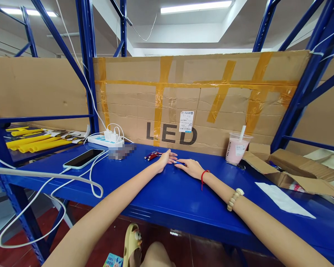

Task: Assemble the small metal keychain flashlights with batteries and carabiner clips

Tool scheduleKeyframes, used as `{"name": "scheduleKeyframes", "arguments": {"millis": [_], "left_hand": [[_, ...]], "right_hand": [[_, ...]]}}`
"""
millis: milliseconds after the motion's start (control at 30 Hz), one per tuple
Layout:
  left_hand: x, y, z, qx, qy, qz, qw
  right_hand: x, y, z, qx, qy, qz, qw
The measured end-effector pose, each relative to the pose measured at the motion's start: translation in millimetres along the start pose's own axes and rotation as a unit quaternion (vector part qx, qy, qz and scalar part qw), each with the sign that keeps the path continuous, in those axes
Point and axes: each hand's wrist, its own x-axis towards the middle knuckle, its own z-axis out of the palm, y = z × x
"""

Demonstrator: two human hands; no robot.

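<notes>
My left hand [167,159] rests on its side on the blue tabletop [156,189], fingers stretched toward the right and palm partly showing. Right beside its wrist side lies a small bunch of shiny red pens [153,155], partly hidden by the hand. My right hand [193,169], palm down, pinches a blue pen [180,163] between thumb and fingers. The pen's tip end points left, close to my left fingertips. Whether the left fingers touch the pen, I cannot tell.
A phone [83,159] with white cables and a power strip [105,140] are on the left. At the right stand a pink drink cup [237,148] and an open cardboard box [292,168], near a white paper [284,200]. A large cardboard sheet [133,104] closes the back.
</notes>
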Motion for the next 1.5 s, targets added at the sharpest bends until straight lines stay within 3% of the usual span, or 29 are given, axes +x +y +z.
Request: {"name": "scheduleKeyframes", "arguments": {"millis": [1267, 1400, 1500], "left_hand": [[0.2, -0.1, -0.1, 0.007, -0.001, -0.001, 1.000], [1.8, -4.0, 0.2, 0.072, 0.020, 0.037, 0.997], [-0.6, -5.9, -2.5, 0.238, 0.061, 0.125, 0.961]], "right_hand": [[1.5, 4.3, 3.0, -0.011, 0.002, -0.008, 1.000], [0.8, 3.0, 2.1, -0.023, 0.007, 0.009, 1.000], [1.5, 9.6, 1.9, -0.040, 0.020, 0.052, 0.998]]}}
